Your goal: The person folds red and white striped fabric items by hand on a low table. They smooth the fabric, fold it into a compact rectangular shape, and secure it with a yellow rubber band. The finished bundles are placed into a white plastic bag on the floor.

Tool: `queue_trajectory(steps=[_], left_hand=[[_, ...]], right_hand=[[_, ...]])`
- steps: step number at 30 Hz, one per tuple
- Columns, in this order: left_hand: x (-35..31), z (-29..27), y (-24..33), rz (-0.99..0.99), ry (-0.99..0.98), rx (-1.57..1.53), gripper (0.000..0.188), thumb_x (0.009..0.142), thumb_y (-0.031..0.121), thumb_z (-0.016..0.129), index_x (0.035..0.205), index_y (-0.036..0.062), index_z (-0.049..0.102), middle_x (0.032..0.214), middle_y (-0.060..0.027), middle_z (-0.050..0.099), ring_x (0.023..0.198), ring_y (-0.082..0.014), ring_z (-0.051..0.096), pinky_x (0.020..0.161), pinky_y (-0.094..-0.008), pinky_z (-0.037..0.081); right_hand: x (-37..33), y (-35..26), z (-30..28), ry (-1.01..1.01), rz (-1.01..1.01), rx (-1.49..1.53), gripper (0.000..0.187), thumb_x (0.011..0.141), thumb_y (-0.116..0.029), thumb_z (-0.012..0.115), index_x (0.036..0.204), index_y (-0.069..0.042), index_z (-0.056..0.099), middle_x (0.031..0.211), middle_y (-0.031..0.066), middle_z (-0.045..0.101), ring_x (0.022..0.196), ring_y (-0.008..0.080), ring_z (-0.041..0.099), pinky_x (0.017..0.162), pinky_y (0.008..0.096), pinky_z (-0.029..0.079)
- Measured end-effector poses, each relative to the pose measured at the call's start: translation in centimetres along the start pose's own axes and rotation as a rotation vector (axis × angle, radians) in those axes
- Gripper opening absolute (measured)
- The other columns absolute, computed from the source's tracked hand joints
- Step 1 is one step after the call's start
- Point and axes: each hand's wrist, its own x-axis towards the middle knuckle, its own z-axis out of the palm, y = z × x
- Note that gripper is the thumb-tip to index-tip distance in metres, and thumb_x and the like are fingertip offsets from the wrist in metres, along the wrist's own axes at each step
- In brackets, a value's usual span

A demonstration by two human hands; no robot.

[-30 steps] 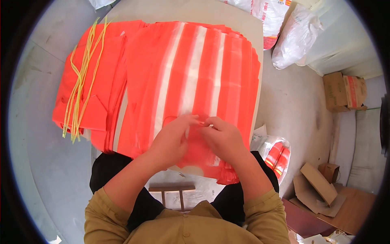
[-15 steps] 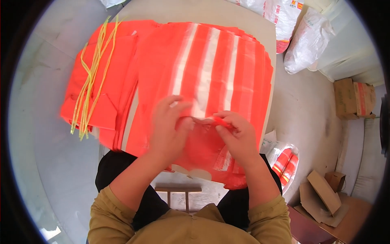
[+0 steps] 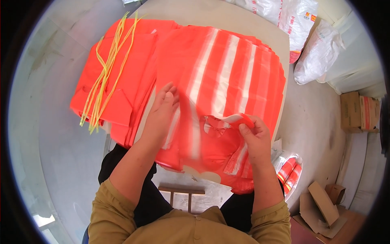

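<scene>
A broad stack of thin red plastic bags [image 3: 254,73] with white stripes is spread over the table before me. At its near edge my right hand [image 3: 256,136] pinches the lifted edge of a red-and-white striped plastic bag [image 3: 227,140] between thumb and fingers. The edge stands up and a gap shows a crumpled layer beneath. On the left, my left hand [image 3: 162,110] is held edge-on with loosely bent fingers and nothing visible in it. Right beside it, a flap of the bag is smeared by motion.
Yellow ties [image 3: 106,75] lie across a folded red pile [image 3: 118,91] at the left. The beige table [image 3: 266,26] shows along the far edge. White sacks [image 3: 319,53] stand on the floor at far right, with cartons [image 3: 357,112] and opened cardboard [image 3: 323,205] nearer me.
My left hand has moved left, away from my right hand, and its side of the bag has swung over. My right hand keeps its pinch. The whole view has shifted slightly.
</scene>
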Motion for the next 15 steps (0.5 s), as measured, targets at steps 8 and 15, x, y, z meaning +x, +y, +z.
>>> queue_trajectory(steps=[8,15], left_hand=[[-0.2,0.3,0.2,-0.060,-0.091,0.143,0.058,0.111,0.024,0.052,0.162,0.0062,0.031,0.136,-0.0082,0.055,0.119,-0.0128,0.052,0.108,-0.0315,0.041],[-0.6,0.9,0.9,-0.009,-0.074,0.123,0.076,0.102,0.010,0.064,0.165,0.0094,0.022,0.129,-0.0118,0.060,0.116,-0.0142,0.058,0.103,-0.0329,0.046]], right_hand=[[0.2,0.6,-0.7,0.059,0.051,0.159,0.017,0.100,-0.011,0.071,0.116,-0.003,0.068,0.112,0.0019,0.070,0.104,0.0113,0.064,0.095,0.0286,0.050],[0.4,0.7,-0.4,0.080,0.051,0.228,0.017,0.100,-0.008,0.070,0.116,-0.004,0.068,0.112,0.0025,0.071,0.104,0.0120,0.065,0.096,0.0295,0.051]])
